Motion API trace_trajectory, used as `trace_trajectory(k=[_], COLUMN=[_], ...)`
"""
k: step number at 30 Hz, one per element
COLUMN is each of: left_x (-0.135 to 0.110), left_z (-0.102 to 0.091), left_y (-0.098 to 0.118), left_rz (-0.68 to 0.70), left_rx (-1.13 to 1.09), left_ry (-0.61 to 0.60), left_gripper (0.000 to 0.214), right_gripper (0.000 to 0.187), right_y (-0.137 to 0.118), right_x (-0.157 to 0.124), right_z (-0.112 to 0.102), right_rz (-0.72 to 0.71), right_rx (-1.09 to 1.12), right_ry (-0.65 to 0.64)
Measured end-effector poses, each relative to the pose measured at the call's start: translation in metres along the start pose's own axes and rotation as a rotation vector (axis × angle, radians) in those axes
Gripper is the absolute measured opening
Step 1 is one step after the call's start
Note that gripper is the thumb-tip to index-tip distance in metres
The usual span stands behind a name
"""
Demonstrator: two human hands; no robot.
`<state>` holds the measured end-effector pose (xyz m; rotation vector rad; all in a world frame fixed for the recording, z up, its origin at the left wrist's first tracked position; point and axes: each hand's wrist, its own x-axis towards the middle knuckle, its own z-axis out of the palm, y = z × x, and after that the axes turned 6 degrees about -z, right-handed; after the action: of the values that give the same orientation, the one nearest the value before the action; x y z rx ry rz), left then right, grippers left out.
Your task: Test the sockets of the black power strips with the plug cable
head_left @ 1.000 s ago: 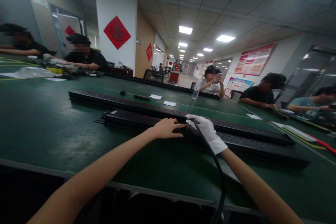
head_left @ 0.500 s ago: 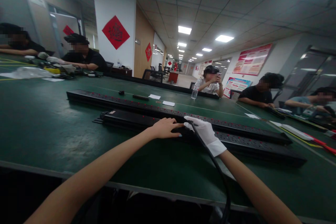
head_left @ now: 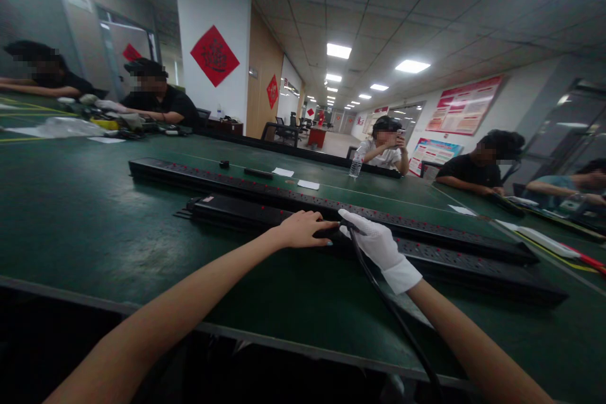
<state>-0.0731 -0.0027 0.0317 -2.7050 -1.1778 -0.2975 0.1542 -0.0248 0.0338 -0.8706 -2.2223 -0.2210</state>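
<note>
Two long black power strips with red switches lie side by side on the green table. My left hand (head_left: 303,228), bare, grips the near power strip (head_left: 237,209) around its middle, fingers over the top and thumb along the front side. Just to its right, my right hand (head_left: 372,240), in a white glove, pinches the end of a black cable (head_left: 382,298) against the same strip. The cable hangs down over the table's near edge. Whatever tip the cable has is hidden by the glove. Behind, the far power strip (head_left: 199,180) runs parallel, not held.
Beyond the strips are white paper slips (head_left: 308,185), a small black piece (head_left: 224,164) and a clear bottle (head_left: 355,165). A clear plastic bag (head_left: 73,127) lies far left. A white strip with red cord (head_left: 546,241) lies right. Several people sit around the table.
The view has shifted slightly, so the scene sits a little farther right. My right hand still holds the cable, whose lower part has swung right. The left hand keeps its place on the strip.
</note>
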Motion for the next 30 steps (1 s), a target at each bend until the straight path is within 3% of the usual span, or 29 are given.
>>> trace_trajectory(k=[11, 21, 30], left_x=[0.001, 0.0, 0.0], left_z=[0.001, 0.002, 0.003], left_y=[0.0, 0.001, 0.001], left_rz=[-0.012, 0.014, 0.026], left_rx=[-0.022, 0.023, 0.031], left_ry=[-0.008, -0.001, 0.005], left_gripper=[0.06, 0.058, 0.059], right_gripper=[0.04, 0.046, 0.047], right_y=[-0.004, -0.025, -0.028], right_x=[0.004, -0.008, -0.008], right_z=[0.0, 0.01, 0.009], right_rz=[-0.016, 0.022, 0.031], right_rx=[-0.045, -0.05, -0.021], right_ry=[-0.066, 0.071, 0.031])
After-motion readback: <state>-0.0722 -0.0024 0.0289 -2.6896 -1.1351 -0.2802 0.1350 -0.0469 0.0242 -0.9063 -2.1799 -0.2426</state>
